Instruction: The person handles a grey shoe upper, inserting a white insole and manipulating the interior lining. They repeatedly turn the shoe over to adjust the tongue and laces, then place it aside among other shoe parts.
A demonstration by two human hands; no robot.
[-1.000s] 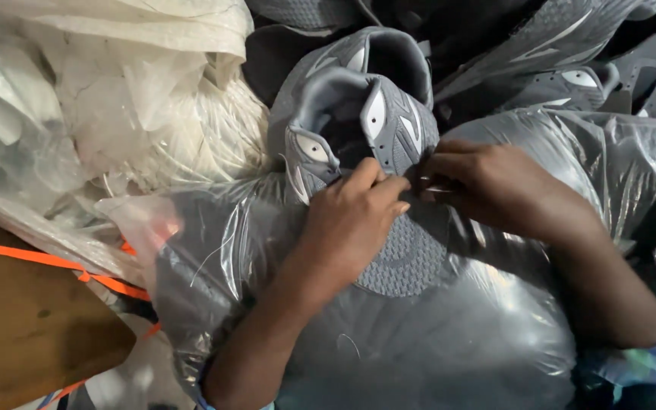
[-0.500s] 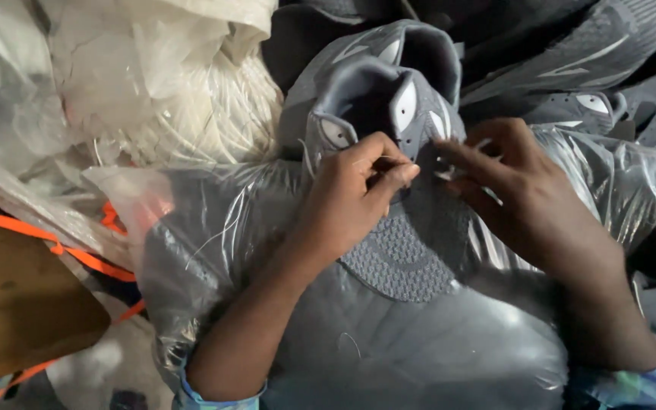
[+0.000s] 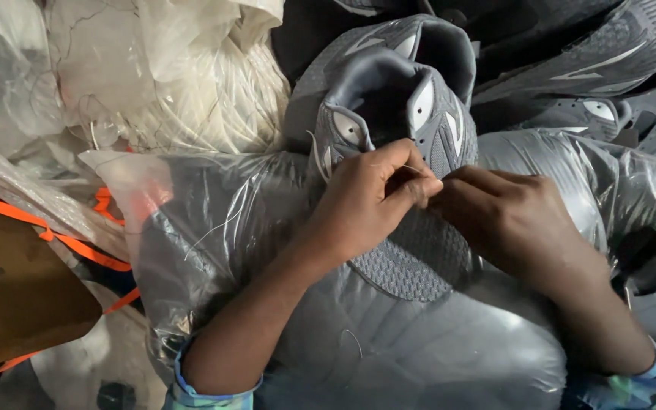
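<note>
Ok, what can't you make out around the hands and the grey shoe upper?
Head view:
- Fingertips of left hand and right hand: pinched together, hiding anything between them.
- Middle of the grey shoe upper: covered by both hands.
- Contents of the plastic bag: blurred by glare.

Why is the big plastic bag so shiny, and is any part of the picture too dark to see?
In the head view, light bounces off the clear plastic bag in pale streaks of glare; the left hand, right hand and grey shoe upper look sharp; the top right corner, where more grey uppers lie, sinks into deep shadow; the white bundle is brightly lit.
</note>
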